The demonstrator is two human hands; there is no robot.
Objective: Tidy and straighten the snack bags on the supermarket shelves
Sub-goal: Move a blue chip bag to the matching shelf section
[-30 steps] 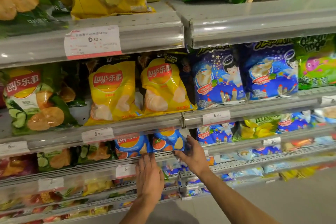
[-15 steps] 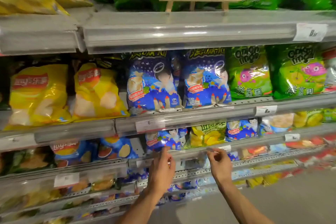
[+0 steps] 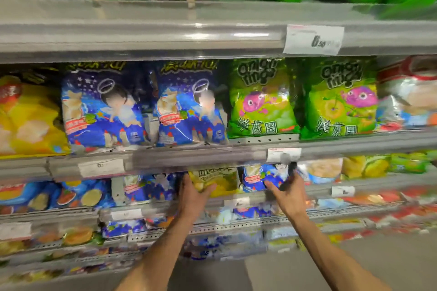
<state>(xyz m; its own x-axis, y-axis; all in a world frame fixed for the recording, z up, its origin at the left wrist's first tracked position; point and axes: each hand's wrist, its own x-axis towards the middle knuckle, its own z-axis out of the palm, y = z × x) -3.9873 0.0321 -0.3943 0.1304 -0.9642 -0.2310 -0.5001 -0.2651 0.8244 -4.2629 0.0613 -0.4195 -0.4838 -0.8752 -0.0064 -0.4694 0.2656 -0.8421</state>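
Supermarket shelves packed with snacks: a person's left hand grips a yellow-green bag, fingers curled round it, while the right hand pinches a blue bag.

Blue starred bags, green bags with pink cartoon figures, yellow bags; grey shelf rails, white price tags.

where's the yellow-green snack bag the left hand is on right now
In the head view the yellow-green snack bag sits low and centre, under the blue angel bags, gripped by the left hand, with a small blue bag just right.
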